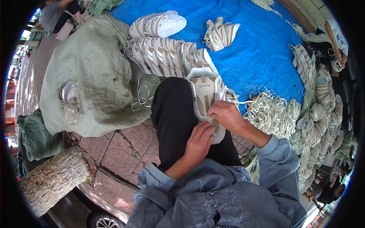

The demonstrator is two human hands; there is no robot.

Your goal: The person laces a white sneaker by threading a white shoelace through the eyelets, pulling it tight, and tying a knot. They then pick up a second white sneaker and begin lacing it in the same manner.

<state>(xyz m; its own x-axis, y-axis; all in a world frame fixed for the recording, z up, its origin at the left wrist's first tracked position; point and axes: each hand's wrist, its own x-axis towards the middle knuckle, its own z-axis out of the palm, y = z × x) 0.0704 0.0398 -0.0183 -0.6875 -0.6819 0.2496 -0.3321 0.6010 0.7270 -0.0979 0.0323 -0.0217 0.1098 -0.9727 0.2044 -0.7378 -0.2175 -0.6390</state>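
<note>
**Both hands on a white shoe upper held across the knee**

A flat white and beige shoe upper with mesh panels (205,99) lies on the person's black-trousered leg (175,117), its tongue end pointing away from the body. All places below are given from this upper.

The left hand (198,141) rests at its near end, fingers curled together and pressed down on the lower edge, thumb tucked beside them. The right hand (227,115) sits on its right side, fingertips drawn close and pinching at the edge there; whether a lace is held between them cannot be told. Both forearms wear grey-blue shirt sleeves (279,159).

Just beyond the upper, a row of similar white uppers (167,53) stands packed on edge on a blue plastic tarpaulin (262,49). Farther beyond lie two smaller stacks, one to the left (157,24) and one to the right (220,34). To the right, a heap of off-white laces (272,112) lies near the right hand. To the left, a large pale-green woven sack (89,76) bulges on reddish patterned paving tiles (121,148). Far right, another person's arm (334,38) reaches over more stacked uppers (304,62).
</note>
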